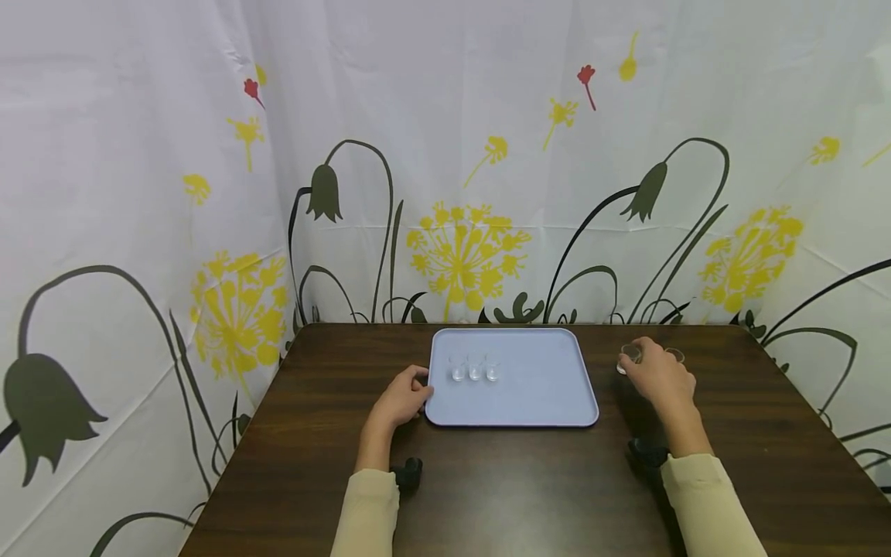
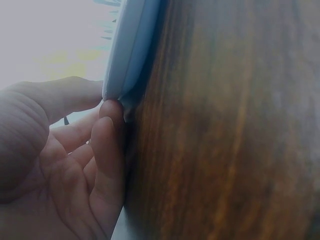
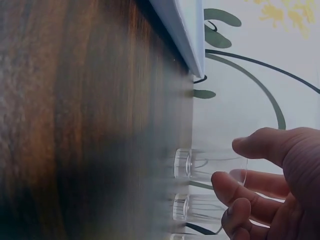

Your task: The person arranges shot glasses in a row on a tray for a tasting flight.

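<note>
On the left half of a pale blue tray [image 1: 536,387], three small clear shot glasses [image 1: 475,371] stand in a row. My left hand [image 1: 402,398] pinches the tray's left edge; in the left wrist view the thumb lies on the rim [image 2: 125,55] and fingertips are beneath it. To the right of the tray, my right hand [image 1: 660,375] holds an upright shot glass [image 3: 207,165] near its rim, thumb on one side and fingers on the other. A second shot glass [image 3: 197,207] stands close beside it, partly behind the fingers.
Part of another glass [image 3: 178,236] shows at the bottom of the right wrist view. Everything stands on a dark wooden table [image 1: 501,487]. A white curtain [image 1: 445,116] with printed flowers hangs along the table's back edge and around the sides.
</note>
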Tool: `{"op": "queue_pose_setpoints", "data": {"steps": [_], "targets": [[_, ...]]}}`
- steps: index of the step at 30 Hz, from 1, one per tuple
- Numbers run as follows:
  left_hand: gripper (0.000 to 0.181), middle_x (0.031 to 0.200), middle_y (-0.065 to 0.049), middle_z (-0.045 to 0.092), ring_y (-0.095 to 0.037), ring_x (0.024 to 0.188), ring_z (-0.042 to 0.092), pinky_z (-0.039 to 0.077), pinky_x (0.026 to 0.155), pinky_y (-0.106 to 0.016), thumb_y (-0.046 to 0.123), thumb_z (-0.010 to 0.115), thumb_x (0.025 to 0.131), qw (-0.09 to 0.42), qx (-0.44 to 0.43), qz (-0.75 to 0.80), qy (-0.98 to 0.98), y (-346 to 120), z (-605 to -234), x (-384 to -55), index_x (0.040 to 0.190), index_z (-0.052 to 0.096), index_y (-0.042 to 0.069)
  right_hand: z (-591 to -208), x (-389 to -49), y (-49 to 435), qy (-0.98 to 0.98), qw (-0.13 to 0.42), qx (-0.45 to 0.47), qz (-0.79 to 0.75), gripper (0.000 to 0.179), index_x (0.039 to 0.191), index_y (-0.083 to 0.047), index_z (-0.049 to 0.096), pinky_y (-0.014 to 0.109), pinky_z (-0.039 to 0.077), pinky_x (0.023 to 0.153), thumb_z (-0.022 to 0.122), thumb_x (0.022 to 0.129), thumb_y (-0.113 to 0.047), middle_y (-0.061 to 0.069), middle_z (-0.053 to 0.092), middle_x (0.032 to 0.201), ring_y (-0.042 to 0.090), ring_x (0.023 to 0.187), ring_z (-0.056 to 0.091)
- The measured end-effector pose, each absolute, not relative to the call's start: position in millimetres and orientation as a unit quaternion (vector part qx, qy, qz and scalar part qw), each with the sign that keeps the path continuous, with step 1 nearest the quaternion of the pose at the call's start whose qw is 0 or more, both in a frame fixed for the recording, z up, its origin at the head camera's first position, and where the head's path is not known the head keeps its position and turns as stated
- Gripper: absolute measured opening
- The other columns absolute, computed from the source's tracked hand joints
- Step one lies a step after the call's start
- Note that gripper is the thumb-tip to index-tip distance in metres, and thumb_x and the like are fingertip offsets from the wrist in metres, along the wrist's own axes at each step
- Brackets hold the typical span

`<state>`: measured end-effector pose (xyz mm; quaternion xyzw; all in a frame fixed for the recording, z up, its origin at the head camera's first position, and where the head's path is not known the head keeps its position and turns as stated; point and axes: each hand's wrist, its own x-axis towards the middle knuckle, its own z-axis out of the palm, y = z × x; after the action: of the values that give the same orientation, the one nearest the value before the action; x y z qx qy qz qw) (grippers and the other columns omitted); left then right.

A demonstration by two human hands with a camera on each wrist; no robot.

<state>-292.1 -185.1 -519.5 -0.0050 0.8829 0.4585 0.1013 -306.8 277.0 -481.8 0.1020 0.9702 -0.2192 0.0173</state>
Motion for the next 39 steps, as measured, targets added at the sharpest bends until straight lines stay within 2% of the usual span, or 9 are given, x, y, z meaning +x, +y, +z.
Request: {"op": "queue_pose_setpoints", "data": {"steps": [12, 19, 30, 39], "targets": [[0.044, 0.093, -0.01, 0.067, -0.018, 0.071, 0.059, 0.048, 0.062, -0.028, 0.012, 0.062, 0.106, 0.094, -0.004, 0.457, 0.885, -185, -520, -292, 0.147, 0.055, -0.002, -486, -308, 266, 0.972, -0.023, 0.073, -0.223, 0.054, 0.147, -0.006, 0.055, 0.072, 0.05, 0.084, 0.062, 0.103, -0.036, 0.033, 0.065, 0.137, 0.057, 0.117, 0.065], [0.045, 0.093, -0.01, 0.067, -0.018, 0.07, 0.06, 0.048, 0.063, -0.028, 0.012, 0.062, 0.105, 0.093, 0.0, 0.457, 0.885, -184, -518, -291, 0.147, 0.055, -0.003, -496, -311, 261, 0.964, -0.017, 0.058, -0.26, 0.053, 0.146, -0.004, 0.055, 0.066, 0.052, 0.081, 0.066, 0.102, -0.032, 0.023, 0.075, 0.12, 0.048, 0.11, 0.07], [0.045, 0.096, -0.011, 0.068, -0.019, 0.071, 0.061, 0.048, 0.063, -0.029, 0.014, 0.063, 0.106, 0.1, -0.01, 0.456, 0.884, -185, -517, -287, 0.148, 0.055, 0.0, -499, -310, 258, 0.966, -0.019, 0.059, -0.251, 0.051, 0.143, 0.0, 0.058, 0.067, 0.053, 0.083, 0.065, 0.103, -0.031, 0.023, 0.076, 0.119, 0.049, 0.112, 0.071], [0.045, 0.099, -0.011, 0.069, -0.019, 0.071, 0.062, 0.049, 0.063, -0.029, 0.017, 0.062, 0.107, 0.099, -0.011, 0.45, 0.888, -185, -520, -292, 0.149, 0.055, 0.002, -493, -308, 253, 0.97, -0.034, 0.057, -0.232, 0.054, 0.145, -0.002, 0.058, 0.068, 0.053, 0.084, 0.064, 0.104, -0.037, 0.022, 0.076, 0.123, 0.051, 0.113, 0.07]]}}
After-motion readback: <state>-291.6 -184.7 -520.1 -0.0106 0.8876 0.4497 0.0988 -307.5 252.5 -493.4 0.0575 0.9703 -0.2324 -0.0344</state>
